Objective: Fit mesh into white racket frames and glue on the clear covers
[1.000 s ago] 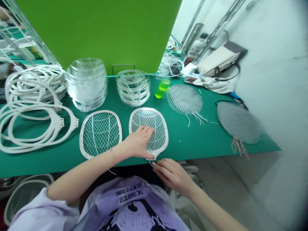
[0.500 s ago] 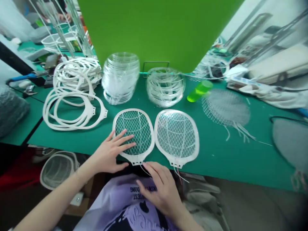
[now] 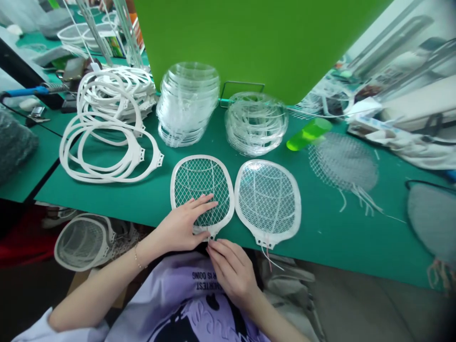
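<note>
Two white-framed mesh racket heads lie side by side on the green table (image 3: 338, 237). My left hand (image 3: 185, 223) rests flat on the lower part of the left racket head (image 3: 202, 190), fingers stretched over the mesh. At the neck of that head, by the table's front edge, my right hand (image 3: 230, 266) pinches the thin wires that hang from it. The right racket head (image 3: 268, 199) lies untouched, its wires dangling over the edge.
Behind stand two stacks of clear plastic rings (image 3: 188, 102) and a heap of white frames (image 3: 107, 128). A green cylinder (image 3: 308, 134) and loose mesh pieces (image 3: 344, 161) lie at the right. A green board (image 3: 256, 38) rises at the back. More netted frames (image 3: 81, 240) sit below the table.
My hands left the right racket head and went to the left one. The left hand slid further onto its mesh and the right hand came up to its neck wires.
</note>
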{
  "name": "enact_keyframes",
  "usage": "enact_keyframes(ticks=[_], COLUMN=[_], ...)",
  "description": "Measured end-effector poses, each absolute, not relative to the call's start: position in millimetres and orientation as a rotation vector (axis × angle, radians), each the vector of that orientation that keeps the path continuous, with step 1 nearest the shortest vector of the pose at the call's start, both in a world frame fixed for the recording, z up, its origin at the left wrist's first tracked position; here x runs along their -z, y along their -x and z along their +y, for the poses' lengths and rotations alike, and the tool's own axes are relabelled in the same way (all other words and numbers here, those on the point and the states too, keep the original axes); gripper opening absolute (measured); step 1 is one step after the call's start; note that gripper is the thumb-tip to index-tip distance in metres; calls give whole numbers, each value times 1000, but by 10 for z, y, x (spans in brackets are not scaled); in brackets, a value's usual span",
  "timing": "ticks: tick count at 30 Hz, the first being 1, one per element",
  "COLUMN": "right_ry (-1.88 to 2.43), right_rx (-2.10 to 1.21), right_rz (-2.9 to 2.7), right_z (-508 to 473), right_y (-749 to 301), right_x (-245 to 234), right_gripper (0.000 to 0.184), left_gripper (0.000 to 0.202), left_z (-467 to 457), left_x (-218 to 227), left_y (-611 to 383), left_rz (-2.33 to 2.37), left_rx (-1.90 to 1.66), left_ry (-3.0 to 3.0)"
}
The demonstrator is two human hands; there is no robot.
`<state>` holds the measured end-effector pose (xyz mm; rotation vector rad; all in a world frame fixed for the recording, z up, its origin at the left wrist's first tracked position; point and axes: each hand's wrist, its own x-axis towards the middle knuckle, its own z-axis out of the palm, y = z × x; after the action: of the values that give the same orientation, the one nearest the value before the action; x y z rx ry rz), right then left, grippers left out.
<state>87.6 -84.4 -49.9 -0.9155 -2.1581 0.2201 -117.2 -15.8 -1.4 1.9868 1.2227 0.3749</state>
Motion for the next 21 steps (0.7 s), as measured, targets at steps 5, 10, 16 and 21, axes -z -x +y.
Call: enact_keyframes(ticks=[5,10,16,21], right_ry=[958,958,934,970], right_rx=[-231,-268,-196,-329], right_rz=[-2137,-2163,-2342,-2560], right_z=[-831,-822,-858,-746], right_y=[-862,-869,-868,-837], right_x=[494,471,443,218], right_gripper=[29,26,30,29], left_gripper=[73,77,74,70], left_z=[-164,-165,-160,-154], left_x=[22,32,7,6], left_y=[1147,1154,1116,1065], left_rz=[1257,1246,1290,1321], left_rx=[-392,-402,-392,-411], left_ry=[-1996,-1988,-1925,-1930])
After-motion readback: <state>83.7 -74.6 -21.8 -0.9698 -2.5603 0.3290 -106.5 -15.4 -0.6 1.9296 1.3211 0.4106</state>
